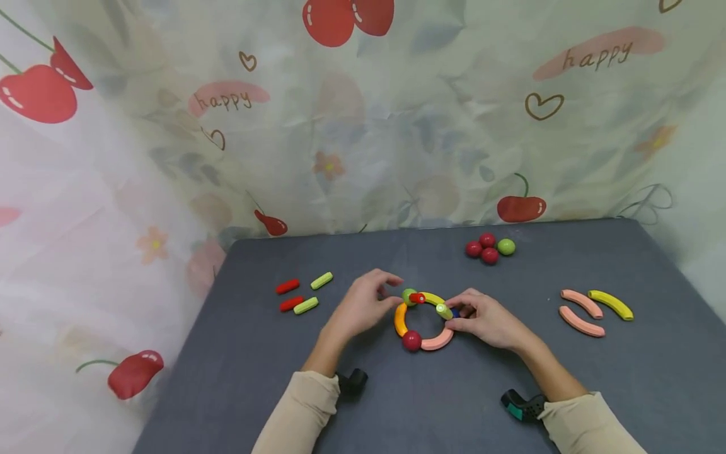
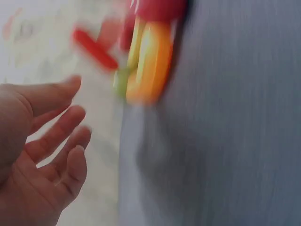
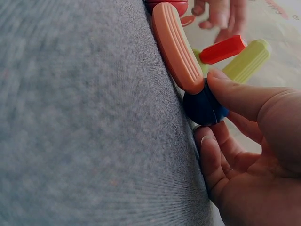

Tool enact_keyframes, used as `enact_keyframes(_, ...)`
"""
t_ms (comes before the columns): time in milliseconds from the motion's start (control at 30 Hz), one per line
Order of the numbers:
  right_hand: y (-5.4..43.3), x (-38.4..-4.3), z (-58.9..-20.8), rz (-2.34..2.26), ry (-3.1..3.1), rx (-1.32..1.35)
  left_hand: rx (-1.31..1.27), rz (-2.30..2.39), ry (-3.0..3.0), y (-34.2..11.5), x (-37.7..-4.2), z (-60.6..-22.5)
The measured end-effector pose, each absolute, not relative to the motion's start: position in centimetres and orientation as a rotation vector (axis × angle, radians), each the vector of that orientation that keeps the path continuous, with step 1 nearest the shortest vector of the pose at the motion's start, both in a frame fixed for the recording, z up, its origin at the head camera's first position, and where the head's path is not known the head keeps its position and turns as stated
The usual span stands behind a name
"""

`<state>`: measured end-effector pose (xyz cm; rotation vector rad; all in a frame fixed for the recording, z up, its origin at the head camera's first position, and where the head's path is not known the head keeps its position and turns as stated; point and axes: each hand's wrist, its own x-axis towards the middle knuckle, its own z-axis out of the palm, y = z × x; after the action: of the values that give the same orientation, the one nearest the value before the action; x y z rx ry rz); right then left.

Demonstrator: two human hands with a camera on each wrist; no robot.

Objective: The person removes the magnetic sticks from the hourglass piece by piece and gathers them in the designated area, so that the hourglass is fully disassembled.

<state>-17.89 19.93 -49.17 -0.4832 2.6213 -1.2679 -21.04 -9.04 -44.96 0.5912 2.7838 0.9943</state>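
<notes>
Ring of curved bars and balls [image 1: 401, 320] lies between left hand [image 1: 370, 305], fingers loose and holding nothing just beside its green ball [image 1: 406, 296], and right hand [image 1: 486, 320], nearer, pinching its blue ball [image 3: 198, 108], red rod [image 3: 223, 50] and light-green rod [image 3: 248, 60] with long axes rising off the table [image 1: 431, 403]

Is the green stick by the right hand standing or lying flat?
Standing: the right wrist view shows the green stick raised away from the table.

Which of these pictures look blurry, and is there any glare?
Left wrist: the curved, glossy orange piece is smeared, with a bright highlight, and a soft shadow darkens the grey tabletop; right wrist: the ridged, curved pink piece looks crisp, the left hand beyond it blurred; head: little blur.
</notes>
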Motion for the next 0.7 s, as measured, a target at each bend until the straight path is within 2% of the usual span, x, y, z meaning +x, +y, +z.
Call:
enact_keyframes(133, 19.6, -17.8, -49.4, -1.287, 2.592, -0.501, 0.624, 0.960, 2.749, -6.4, -20.2, -45.5)
enact_keyframes(300, 19.4, -17.8, -49.3, -1.289, 2.593, -0.498, 0.583, 1.028, 2.695, -6.1, -20.2, -45.9)
enact_keyframes(500, 19.5, -17.9, -49.1, -1.272, 2.616, -0.511, 0.456, 1.033, 2.903, -9.4, -21.3, -45.4)
enact_keyframes(700, 19.8, -17.8, -49.1, -1.256, 2.638, -0.483, 0.188, 0.687, 3.116, -13.9, -23.8, -46.0)
